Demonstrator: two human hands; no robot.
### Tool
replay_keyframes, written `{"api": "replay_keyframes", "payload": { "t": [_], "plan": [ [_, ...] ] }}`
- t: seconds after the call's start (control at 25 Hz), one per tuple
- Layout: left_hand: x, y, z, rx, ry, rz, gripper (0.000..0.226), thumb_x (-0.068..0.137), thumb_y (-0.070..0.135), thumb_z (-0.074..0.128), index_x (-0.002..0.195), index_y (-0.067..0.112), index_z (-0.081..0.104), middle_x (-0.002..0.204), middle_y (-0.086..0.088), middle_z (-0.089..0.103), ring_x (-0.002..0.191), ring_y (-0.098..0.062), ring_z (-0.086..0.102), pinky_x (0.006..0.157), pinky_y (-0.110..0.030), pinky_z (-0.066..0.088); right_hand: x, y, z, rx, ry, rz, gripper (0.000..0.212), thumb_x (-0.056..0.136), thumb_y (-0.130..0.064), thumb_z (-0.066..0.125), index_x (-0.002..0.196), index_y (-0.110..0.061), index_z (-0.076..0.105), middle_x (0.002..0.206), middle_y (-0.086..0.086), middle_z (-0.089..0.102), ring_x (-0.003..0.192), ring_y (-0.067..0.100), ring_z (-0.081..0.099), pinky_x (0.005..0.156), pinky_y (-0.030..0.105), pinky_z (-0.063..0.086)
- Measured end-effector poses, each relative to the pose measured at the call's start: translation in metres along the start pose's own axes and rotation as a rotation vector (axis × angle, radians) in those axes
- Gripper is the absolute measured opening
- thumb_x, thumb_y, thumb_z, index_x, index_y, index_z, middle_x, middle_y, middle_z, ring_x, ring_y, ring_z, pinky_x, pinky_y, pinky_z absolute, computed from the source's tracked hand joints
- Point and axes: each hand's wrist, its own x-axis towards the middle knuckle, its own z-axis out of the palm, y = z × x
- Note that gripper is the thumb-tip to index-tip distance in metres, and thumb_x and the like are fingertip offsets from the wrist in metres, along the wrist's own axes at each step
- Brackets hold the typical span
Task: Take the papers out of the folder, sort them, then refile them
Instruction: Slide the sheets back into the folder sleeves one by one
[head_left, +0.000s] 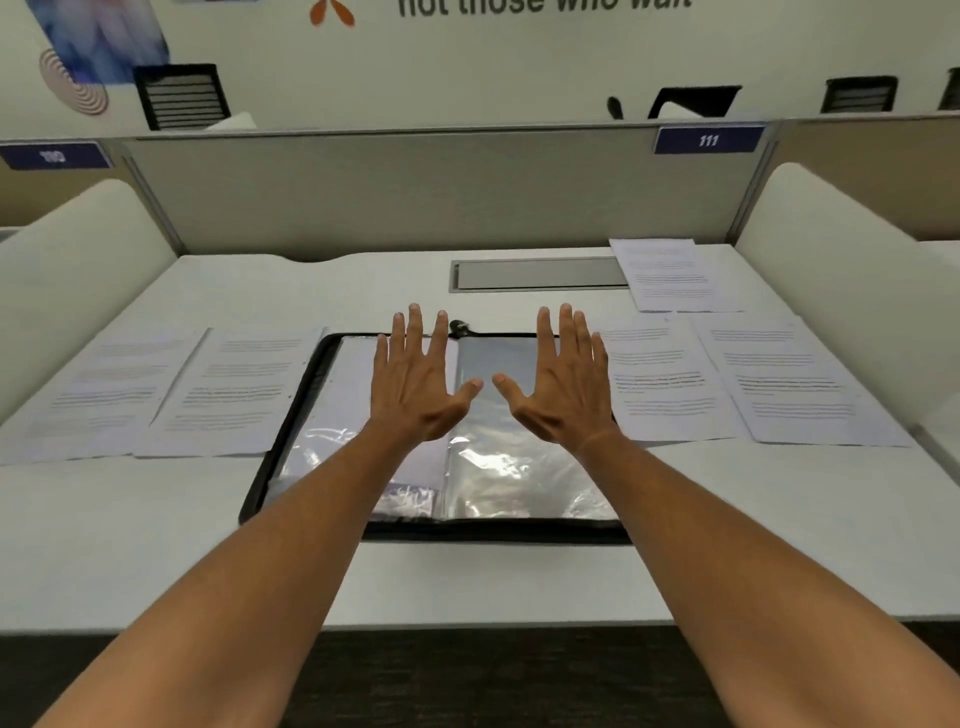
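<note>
Folder: a black zip-edged folder (291, 452) with clear plastic sleeves lies open and flat at the middle of the white desk (156, 545), nearer the front edge than the back; its zip pull (459, 327) sits at the far end of the spine.
Left hand: the left hand (415, 387) is stretched out palm down over the folder's left page, fingers (414, 332) straight and spread apart, gripping nothing; whether it touches the plastic or hovers above it cannot be told.
Right hand: the right hand (558, 389) mirrors it over the right page, fingers (566, 332) straight and spread, holding nothing; the two thumbs point toward each other over the spine with a small gap between them.
Sleeves: the shiny plastic sleeves (498, 467) show below the palms, toward the front edge.
Papers, left: two printed white sheets (171, 389) lie side by side between the folder and the left edge of the desk.
Papers, right: two more printed sheets (737, 384) lie side by side toward the right edge, the nearer one just beside the right hand's little finger.
Paper, back: a fifth printed sheet (670, 275) lies near the back right corner, overlapping the grey cable hatch (535, 274) set in the desk.
Back edge: a grey partition panel (415, 197) with a blue plate reading 111 (708, 139).
</note>
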Motion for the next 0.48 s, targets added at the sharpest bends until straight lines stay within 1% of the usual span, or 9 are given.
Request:
{"api": "replay_keyframes", "payload": {
  "t": [0.16, 0.32, 0.48],
  "plan": [
    [0.034, 0.029, 0.002, -0.036, 0.032, 0.068, 0.094, 0.089, 0.071, 0.035, 0.155, 0.021, -0.012, 0.161, -0.014, -0.018, 0.149, -0.030, -0.017, 0.121, -0.048, -0.006, 0.018, 0.029, -0.007, -0.013, 0.039, 0.068, 0.104, 0.080, -0.077, 0.021, 0.158, -0.016, -0.009, 0.165, 0.015, -0.012, 0.153, 0.030, -0.011, 0.123, 0.047, -0.006],
    [0.079, 0.055, 0.019, -0.063, 0.020, 0.126, 0.094, 0.088, 0.072, 0.035, 0.155, 0.022, -0.010, 0.162, -0.014, -0.016, 0.149, -0.031, -0.015, 0.121, -0.048, -0.005, 0.046, 0.062, -0.006, -0.036, 0.077, 0.143, 0.104, 0.081, -0.077, 0.024, 0.159, -0.015, -0.008, 0.166, 0.015, -0.008, 0.153, 0.029, -0.008, 0.123, 0.045, -0.005],
    [0.133, 0.077, 0.039, -0.091, -0.014, 0.186, 0.095, 0.088, 0.072, 0.034, 0.155, 0.022, -0.010, 0.162, -0.014, -0.015, 0.149, -0.032, -0.015, 0.121, -0.050, -0.003, 0.080, 0.100, -0.002, -0.062, 0.097, 0.235, 0.102, 0.082, -0.074, 0.025, 0.158, -0.015, -0.009, 0.166, 0.015, -0.009, 0.153, 0.028, -0.008, 0.123, 0.045, -0.004]
  ]
}}
